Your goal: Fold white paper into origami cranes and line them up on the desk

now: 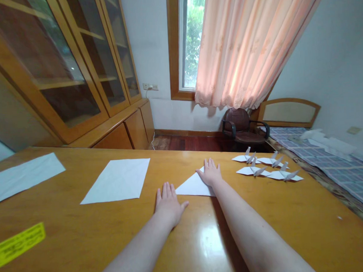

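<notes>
Far L, a yellow label (20, 245) is being kept flat on the desk (78, 240); its print is being lost to blur. Just beyond it, a long sheet (27, 177) is being cut off by the frame edge. Next along, a second sheet (117, 181) is being left flat, both prob. being parked aside for elbow room. Then the L hand (169, 206): it's being rested palm-down on the wood, fingers spread, nothing being grasped, just beside the L corner of the triangular paper (194, 185), maybe as a stop vs. sliding; actual contact can't be told. That paper is being positioned mid-desk, btwn the second sheet & the paper cranes. By the R hand (211, 174), laid on its R part w/ fingers straight, not clenched, it's apparently being pinned flat vs. shifting. Further R, the paper cranes (268, 161) are being lined up in 2 rows, prob. to stay unbumped. Far R, a bed (317, 158) is being partly shown.

Qty being counted: label x1, flat sheets x2, triangular paper x1, cranes x4 (2 per row), hands x2, bed x1.
</notes>
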Demonstrator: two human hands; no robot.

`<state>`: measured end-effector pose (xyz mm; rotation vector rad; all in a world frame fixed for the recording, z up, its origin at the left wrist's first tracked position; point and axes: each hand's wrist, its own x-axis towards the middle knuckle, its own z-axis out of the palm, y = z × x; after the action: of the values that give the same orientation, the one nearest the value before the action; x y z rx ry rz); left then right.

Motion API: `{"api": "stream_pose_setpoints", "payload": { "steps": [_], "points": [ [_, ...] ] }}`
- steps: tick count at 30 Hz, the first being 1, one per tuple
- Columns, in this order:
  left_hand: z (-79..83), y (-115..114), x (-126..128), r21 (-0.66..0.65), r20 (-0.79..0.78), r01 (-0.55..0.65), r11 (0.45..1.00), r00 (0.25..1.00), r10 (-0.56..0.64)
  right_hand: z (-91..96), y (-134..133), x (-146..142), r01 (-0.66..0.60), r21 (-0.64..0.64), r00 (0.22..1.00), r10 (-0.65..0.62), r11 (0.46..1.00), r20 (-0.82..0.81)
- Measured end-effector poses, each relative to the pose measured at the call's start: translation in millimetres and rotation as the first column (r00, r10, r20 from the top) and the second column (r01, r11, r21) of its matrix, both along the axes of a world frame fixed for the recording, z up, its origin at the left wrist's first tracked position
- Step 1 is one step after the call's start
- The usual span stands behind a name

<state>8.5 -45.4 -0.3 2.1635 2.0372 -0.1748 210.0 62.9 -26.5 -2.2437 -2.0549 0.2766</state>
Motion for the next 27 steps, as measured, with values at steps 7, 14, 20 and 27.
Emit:
{"api": "stream_pose_setpoints", "payload": {
  "steps": [7, 14, 20, 27],
  "points": [
    [-1.6, 8, 16, 0.184, 0.102, 0.407, 0.895, 0.897, -0.43, -0.2, -2, -3, -0.007, 0.006, 1.0, 0.007, 1.0, 0.018],
    [-7.7, 7, 19, 0.101, 0.245, 0.482, 0.87, 0.836, -0.491, 4.6, 8, 22, -0.054, -0.04, 0.998, 0.054, 0.998, -0.012],
    [-3.6, 8, 15, 0.101, 0.296, 0.473, 0.875, 0.826, -0.48, 2.3, 8, 53, 0.186, 0.099, 0.983, -0.184, 0.978, -0.029],
    [-5.0, 13, 11, 0.138, 0.329, 0.471, 0.872, 0.808, -0.488, 4.6, -2, 65, 0.067, 0.071, 0.975, -0.05, 0.995, -0.217]
  ]
}}
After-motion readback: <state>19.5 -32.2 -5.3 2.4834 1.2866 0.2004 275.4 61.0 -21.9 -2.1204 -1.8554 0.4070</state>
